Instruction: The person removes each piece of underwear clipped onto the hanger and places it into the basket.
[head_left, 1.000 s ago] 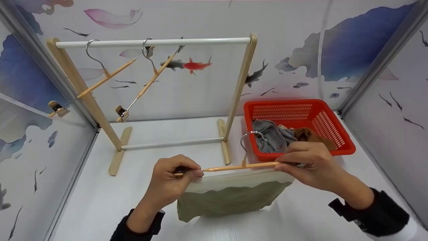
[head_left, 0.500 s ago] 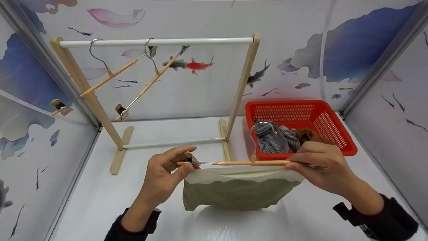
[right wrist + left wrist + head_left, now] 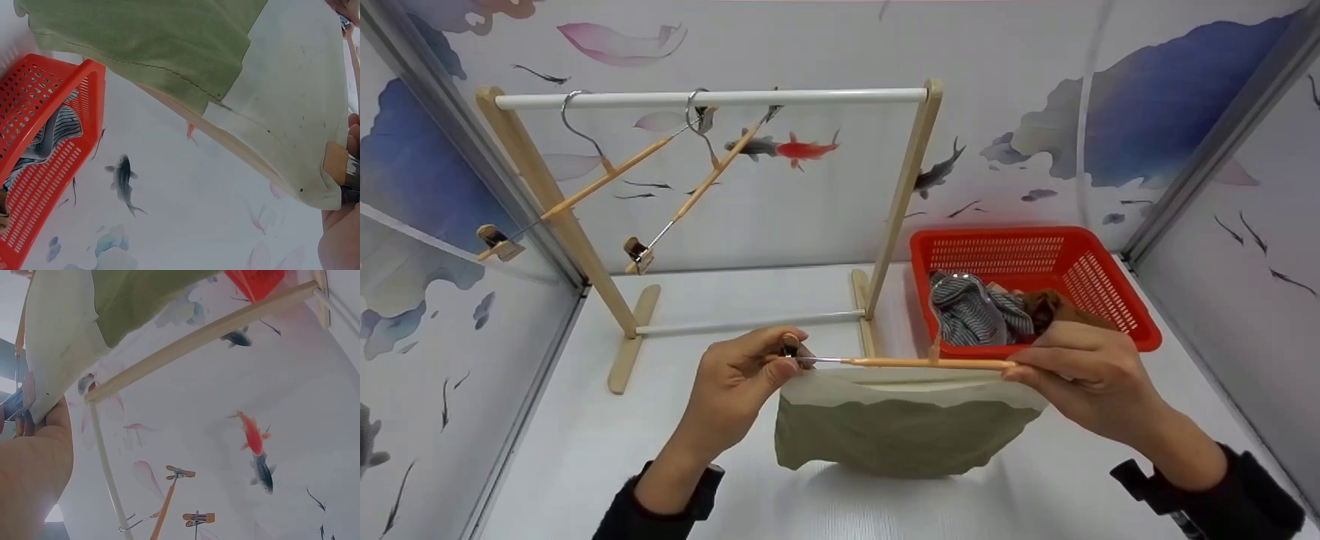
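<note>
A clip hanger (image 3: 930,363) with an orange bar is held level over the table. From it hangs a green garment (image 3: 907,435) with a cream top band. My left hand (image 3: 739,375) pinches the clip (image 3: 790,349) at the hanger's left end, thumb in front. My right hand (image 3: 1084,371) grips the hanger's other end. In the right wrist view, the right end's clip (image 3: 336,162) sits over the corner of the cream band. In the left wrist view the other clip (image 3: 28,390) is at the band's edge; whether it bites the cloth I cannot tell.
A wooden rack (image 3: 911,187) with a white top rail (image 3: 825,96) stands behind. Two clip hangers, a left one (image 3: 615,172) and a right one (image 3: 712,176), hang there. A red basket (image 3: 1140,319) at right holds striped cloth (image 3: 971,307) and brown cloth (image 3: 1054,304).
Both hands have moved slightly right with the hanger and garment, and the bar's left end has risen. My left fingers have shifted, so the left clip shows more.
</note>
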### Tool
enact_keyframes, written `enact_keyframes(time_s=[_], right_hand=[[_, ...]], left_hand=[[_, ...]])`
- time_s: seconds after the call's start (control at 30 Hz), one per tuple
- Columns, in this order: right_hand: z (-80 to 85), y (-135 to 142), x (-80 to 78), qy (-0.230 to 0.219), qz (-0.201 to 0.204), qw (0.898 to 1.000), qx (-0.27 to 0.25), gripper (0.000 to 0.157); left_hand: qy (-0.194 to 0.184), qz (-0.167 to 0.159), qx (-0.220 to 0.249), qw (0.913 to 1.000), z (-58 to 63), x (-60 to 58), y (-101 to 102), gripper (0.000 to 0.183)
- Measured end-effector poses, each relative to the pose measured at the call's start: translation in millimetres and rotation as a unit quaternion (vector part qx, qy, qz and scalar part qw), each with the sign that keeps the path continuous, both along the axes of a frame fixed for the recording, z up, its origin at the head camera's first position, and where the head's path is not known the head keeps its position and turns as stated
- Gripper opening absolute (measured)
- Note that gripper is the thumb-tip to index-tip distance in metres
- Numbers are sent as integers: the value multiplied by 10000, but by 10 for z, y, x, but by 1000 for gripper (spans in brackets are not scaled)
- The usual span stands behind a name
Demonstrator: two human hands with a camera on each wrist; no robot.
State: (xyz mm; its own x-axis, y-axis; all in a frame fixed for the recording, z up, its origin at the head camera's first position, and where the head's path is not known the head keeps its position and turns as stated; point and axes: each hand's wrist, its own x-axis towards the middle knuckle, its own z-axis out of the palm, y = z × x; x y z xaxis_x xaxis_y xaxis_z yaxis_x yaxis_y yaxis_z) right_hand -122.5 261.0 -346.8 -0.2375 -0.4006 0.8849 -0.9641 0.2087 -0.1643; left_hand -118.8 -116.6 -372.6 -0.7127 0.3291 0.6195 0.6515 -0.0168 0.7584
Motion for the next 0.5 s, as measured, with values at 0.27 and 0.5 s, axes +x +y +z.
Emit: enact_keyframes(time_s=[0.27,0.5], right_hand=[[-10,20,-6,-25,-34,10000,24,33],[-18,30,-7,-61,-38,10000,45,32]], left_hand=[[262,-36,223,9994,3,-22,7,22],[612,38,206,9979,14,-34,18,19]])
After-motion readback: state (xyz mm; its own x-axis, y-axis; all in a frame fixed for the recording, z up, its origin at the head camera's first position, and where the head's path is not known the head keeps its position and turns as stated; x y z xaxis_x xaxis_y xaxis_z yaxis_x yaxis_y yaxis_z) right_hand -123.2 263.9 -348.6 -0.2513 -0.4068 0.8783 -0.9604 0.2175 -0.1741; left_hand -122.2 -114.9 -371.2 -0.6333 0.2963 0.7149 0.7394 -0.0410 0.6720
